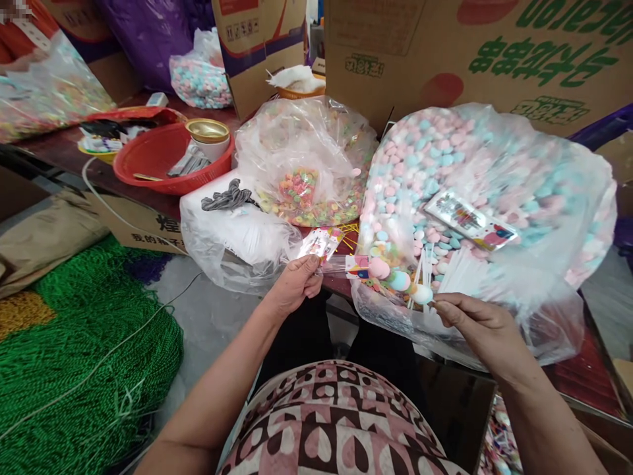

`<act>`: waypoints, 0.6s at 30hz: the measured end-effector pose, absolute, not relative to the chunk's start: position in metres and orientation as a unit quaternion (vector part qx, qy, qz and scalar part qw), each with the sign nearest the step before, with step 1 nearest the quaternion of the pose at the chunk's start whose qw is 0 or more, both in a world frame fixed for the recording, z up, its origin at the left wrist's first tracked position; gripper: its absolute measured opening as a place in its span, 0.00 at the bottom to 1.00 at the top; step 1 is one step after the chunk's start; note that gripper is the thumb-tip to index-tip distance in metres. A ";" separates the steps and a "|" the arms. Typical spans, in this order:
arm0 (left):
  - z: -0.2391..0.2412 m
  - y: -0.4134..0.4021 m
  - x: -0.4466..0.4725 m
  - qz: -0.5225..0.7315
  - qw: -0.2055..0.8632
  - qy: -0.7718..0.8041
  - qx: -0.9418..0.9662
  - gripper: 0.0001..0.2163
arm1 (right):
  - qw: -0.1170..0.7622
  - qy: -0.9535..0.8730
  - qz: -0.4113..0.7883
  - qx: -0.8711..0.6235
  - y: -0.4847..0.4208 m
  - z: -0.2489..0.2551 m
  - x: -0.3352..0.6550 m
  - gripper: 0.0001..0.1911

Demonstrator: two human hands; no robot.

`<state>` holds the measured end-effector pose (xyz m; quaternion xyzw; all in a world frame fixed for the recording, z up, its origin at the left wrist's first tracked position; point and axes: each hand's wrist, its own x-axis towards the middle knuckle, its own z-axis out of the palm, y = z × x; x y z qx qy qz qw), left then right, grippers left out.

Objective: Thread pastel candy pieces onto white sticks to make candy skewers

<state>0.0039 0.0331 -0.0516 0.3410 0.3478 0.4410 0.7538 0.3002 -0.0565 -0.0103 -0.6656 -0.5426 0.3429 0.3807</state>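
Observation:
My left hand (pixel 295 284) pinches a clear printed plastic sleeve (pixel 355 266) by its end. A skewer of pink, blue and white marshmallows (pixel 399 280) lies in line with the sleeve, its pink end at the sleeve's printed edge. My right hand (pixel 472 315) pinches the skewer's other end, beside the white piece. Just beyond my left hand lies a stack of printed sleeves (pixel 319 243). Beneath the skewer, a big open plastic bag holds pink and blue marshmallows (pixel 395 155), with white sticks (pixel 457 274) and another packet of sleeves (pixel 469 219) on top.
A clear bag of colourful ring candies (pixel 316 188) stands at the middle. To its left are a white plastic bag (pixel 232 244) and a red basin (pixel 148 158) with a gold-lidded tub (pixel 208 130). Cardboard boxes (pixel 435 59) wall the back; green cord (pixel 99 349) heaps at lower left.

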 end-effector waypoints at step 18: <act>-0.056 0.034 0.003 0.424 0.759 0.350 0.349 0.22 | 0.367 -0.508 0.350 -0.696 -0.061 -0.012 0.314 0.19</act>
